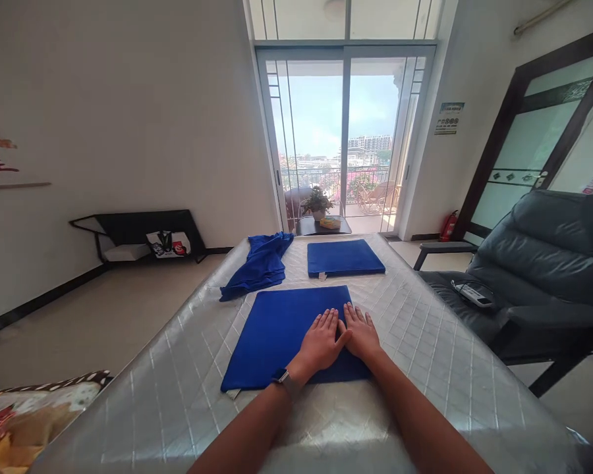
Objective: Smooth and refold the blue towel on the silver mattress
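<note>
A folded blue cloth (271, 336) lies flat on the quilted, shiny mattress (178, 388), with a small white tag at its near left corner. My left hand (322, 341), a watch on its wrist, rests palm down on the cloth's right half, fingers stretched out. Beside it, my right hand (360, 331) lies flat along the cloth's right edge with fingers straight. The two thumbs meet or overlap. Farther back sits another neatly folded blue cloth (346, 257) with a white tag. To its left is a crumpled blue cloth (261, 263).
A dark reclining armchair (548, 270) stands at the right, with a power strip (472, 294) on its seat. Beyond the mattress, a small table (304, 227) holds a potted plant (317, 203). A patterned blanket (34, 421) lies at lower left. A black folding frame (128, 227) leans by the left wall.
</note>
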Demonstrator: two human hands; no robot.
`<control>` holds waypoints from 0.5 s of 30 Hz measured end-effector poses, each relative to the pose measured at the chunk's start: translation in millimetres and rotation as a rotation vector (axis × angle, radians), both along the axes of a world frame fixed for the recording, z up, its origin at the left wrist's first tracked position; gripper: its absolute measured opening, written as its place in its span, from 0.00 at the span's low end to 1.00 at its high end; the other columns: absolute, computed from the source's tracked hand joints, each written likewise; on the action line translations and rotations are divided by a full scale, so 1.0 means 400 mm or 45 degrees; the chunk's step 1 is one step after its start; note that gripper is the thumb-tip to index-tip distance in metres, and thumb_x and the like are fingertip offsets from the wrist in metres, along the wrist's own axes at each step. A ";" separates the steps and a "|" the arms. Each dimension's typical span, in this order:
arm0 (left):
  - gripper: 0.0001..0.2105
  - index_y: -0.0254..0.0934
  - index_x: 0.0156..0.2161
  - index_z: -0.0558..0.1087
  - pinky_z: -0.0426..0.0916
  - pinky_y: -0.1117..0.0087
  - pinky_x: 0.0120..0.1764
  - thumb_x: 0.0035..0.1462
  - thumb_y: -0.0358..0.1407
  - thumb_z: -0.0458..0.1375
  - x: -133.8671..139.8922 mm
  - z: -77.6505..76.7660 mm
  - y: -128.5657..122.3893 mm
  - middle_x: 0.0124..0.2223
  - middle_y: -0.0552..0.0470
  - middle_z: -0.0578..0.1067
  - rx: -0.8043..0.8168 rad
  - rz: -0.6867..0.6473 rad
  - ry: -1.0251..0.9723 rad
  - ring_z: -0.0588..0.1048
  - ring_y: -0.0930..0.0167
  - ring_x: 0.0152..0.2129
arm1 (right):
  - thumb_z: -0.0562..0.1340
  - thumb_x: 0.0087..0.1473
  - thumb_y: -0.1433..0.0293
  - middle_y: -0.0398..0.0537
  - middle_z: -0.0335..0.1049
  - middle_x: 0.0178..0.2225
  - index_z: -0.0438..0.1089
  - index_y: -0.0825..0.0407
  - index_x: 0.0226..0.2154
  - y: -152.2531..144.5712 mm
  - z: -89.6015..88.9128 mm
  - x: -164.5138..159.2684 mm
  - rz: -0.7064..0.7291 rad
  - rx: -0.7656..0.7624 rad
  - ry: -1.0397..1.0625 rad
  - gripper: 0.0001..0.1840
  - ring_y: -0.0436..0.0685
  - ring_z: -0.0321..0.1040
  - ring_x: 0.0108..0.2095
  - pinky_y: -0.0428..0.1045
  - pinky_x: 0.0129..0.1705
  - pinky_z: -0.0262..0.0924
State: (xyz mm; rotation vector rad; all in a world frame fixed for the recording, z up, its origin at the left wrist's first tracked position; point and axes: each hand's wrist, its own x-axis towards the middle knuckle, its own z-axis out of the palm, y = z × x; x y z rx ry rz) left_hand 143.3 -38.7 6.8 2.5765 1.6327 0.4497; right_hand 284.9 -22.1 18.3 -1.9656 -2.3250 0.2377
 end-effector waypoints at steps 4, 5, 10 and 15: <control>0.40 0.28 0.70 0.51 0.45 0.57 0.68 0.67 0.57 0.29 -0.087 0.002 -0.004 0.72 0.41 0.50 -0.105 0.111 0.052 0.47 0.63 0.69 | 0.39 0.67 0.57 0.45 0.34 0.72 0.40 0.57 0.71 0.002 0.002 -0.005 -0.032 -0.017 0.028 0.36 0.58 0.31 0.72 0.59 0.70 0.26; 0.41 0.27 0.70 0.50 0.44 0.57 0.69 0.66 0.58 0.29 -0.119 0.005 -0.004 0.72 0.41 0.49 -0.132 0.149 0.066 0.46 0.63 0.69 | 0.39 0.67 0.57 0.45 0.34 0.72 0.40 0.57 0.71 0.003 0.002 -0.006 -0.038 -0.023 0.036 0.36 0.58 0.31 0.72 0.59 0.70 0.25; 0.45 0.25 0.71 0.46 0.42 0.54 0.68 0.63 0.63 0.30 -0.321 0.009 -0.002 0.72 0.38 0.44 -0.237 0.380 0.150 0.42 0.59 0.70 | 0.38 0.67 0.56 0.44 0.33 0.73 0.39 0.56 0.71 0.003 0.002 -0.008 -0.051 -0.037 0.049 0.36 0.57 0.31 0.72 0.59 0.70 0.25; 0.47 0.23 0.70 0.47 0.45 0.51 0.67 0.62 0.63 0.29 -0.453 -0.003 -0.009 0.72 0.33 0.45 -0.162 0.553 0.145 0.45 0.56 0.69 | 0.39 0.67 0.56 0.45 0.33 0.73 0.39 0.55 0.71 0.003 0.001 -0.007 -0.058 -0.030 0.016 0.36 0.57 0.31 0.72 0.58 0.70 0.25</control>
